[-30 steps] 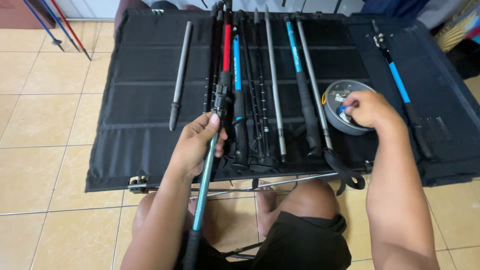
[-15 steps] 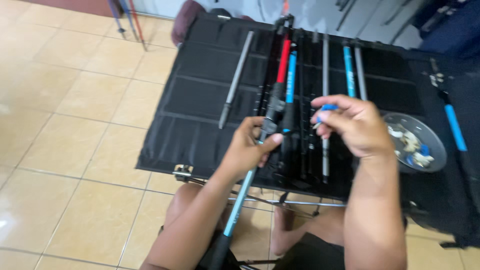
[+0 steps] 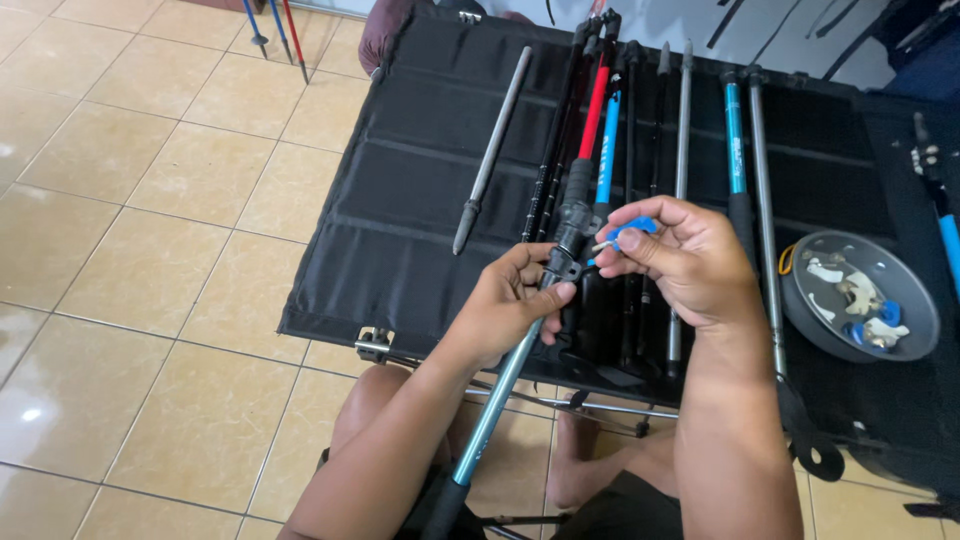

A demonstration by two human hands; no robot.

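Note:
My left hand [image 3: 512, 298] grips a teal trekking pole [image 3: 497, 396] just below its black clamp collar [image 3: 563, 262], the shaft slanting down toward my lap. My right hand [image 3: 680, 255] pinches a small blue lever part with a metal pin [image 3: 622, 234] right beside that collar, nearly touching it. Both hands hover over the near edge of a black fabric camp table [image 3: 410, 200]. Several more pole sections lie in a row on the cloth, among them a red one [image 3: 596, 100], a blue one [image 3: 609, 150] and a grey one [image 3: 492, 150].
A round metal dish [image 3: 800, 300] holding small blue and white parts sits on the table at the right. A teal pole [image 3: 735, 140] and a silver pole [image 3: 765, 230] lie next to it. More poles [image 3: 270, 25] rest on the tiled floor at the far left.
My right hand left the metal dish carrying the small blue part and brought it to the pole's clamp collar. My left hand has kept its grip on the pole; my view shifted left.

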